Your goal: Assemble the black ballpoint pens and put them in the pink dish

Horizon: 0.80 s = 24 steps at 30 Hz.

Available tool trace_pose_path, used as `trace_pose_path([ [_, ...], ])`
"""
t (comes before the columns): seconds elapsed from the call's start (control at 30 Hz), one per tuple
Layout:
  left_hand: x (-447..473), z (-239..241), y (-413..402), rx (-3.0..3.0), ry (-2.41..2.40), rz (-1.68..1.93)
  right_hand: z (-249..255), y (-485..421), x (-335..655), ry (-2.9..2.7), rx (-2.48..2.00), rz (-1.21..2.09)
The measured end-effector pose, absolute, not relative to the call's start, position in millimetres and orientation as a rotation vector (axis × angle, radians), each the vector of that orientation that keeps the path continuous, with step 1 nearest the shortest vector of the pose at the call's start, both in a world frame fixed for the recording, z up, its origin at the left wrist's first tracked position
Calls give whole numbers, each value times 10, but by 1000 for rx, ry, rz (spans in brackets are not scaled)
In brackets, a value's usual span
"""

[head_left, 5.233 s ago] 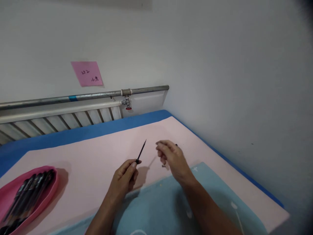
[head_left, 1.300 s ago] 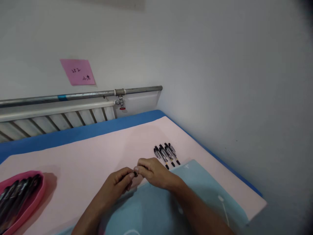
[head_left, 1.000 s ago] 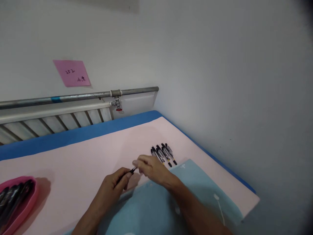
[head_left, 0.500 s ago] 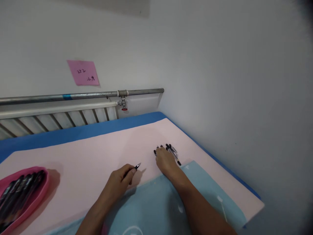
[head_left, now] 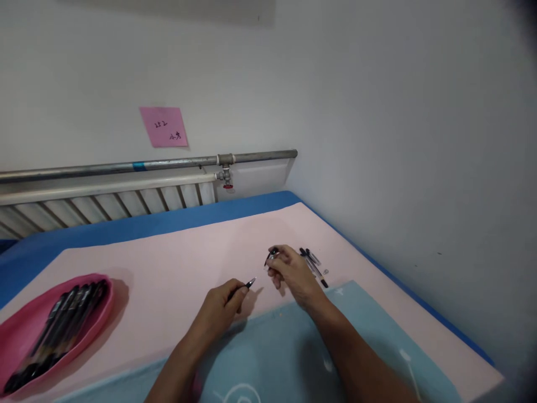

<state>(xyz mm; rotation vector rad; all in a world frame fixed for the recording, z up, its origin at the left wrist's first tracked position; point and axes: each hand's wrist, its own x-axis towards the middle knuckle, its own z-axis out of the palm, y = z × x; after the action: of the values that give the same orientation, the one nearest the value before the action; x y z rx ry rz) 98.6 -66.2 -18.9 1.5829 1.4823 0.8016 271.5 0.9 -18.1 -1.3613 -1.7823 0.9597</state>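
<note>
My left hand [head_left: 224, 305] is closed on a black pen [head_left: 250, 282], its bare silvery tip pointing right and away from me. To the right, my right hand [head_left: 291, 274] is raised a little over the pink sheet, fingers pinching a small black-and-clear pen cap [head_left: 272, 256]. A small gap separates the cap from the pen tip. Just beyond my right wrist lie several loose pen parts [head_left: 314, 266], black and clear, partly hidden by the hand.
On the left, a pink basket [head_left: 109, 313] holds a bundle of black pens [head_left: 62, 324]. A pink sheet [head_left: 176, 263] covers the blue table [head_left: 251, 203], with a light blue cloth [head_left: 268, 352] in front. Behind are a radiator [head_left: 113, 204], a pipe and a right-hand wall.
My right hand has lifted from the loose pen parts with a pen cap in its fingers and turned toward the left hand. The view has shifted slightly left.
</note>
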Motion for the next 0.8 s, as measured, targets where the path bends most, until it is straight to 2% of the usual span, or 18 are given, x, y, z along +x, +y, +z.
trace_pose_path([
  [0.13,990,-192,-658,1562,1468,814,-130,-64,2612,-1285,-1005,1422],
  [0.23,994,-182,-663,1568,1476,810,-126,-124,2561,-1323,-1039,1540],
  [0.8,945,-164,-647,1411,1400,964,-97,-151,2498,-1669,-1231,1571],
])
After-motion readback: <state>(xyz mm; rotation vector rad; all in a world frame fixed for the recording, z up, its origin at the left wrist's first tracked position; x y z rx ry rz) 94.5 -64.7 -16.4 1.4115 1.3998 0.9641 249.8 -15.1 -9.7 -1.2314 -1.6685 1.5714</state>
